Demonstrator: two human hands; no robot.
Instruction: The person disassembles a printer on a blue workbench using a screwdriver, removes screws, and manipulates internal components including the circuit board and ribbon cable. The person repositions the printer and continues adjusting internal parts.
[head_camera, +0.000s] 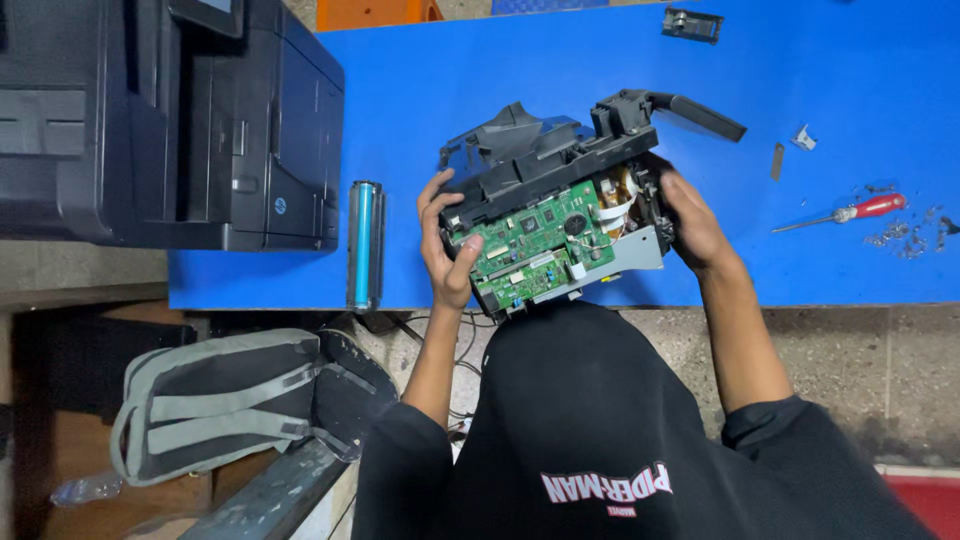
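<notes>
Open bench (560, 60) at upper centre and right of centre.
You're blocked left by the black printer (160, 120) and blue roller (365, 245); the red screwdriver (845, 213) sits far right.

A bench (560, 60) with a bright blue top fills the upper part of the view, stretching out beyond the hands and off to both sides of them. Its near edge runs just under them. Below that edge the floor (880, 360) is grey speckled stone, mottled and dull. Down to the right of the hands, at the frame's corner, a red strip (925, 505) lies against a pale band. Far to the left of the hands the floor steps into darker brown ground (70, 440). The light is even and flat, with soft shadows only.
</notes>
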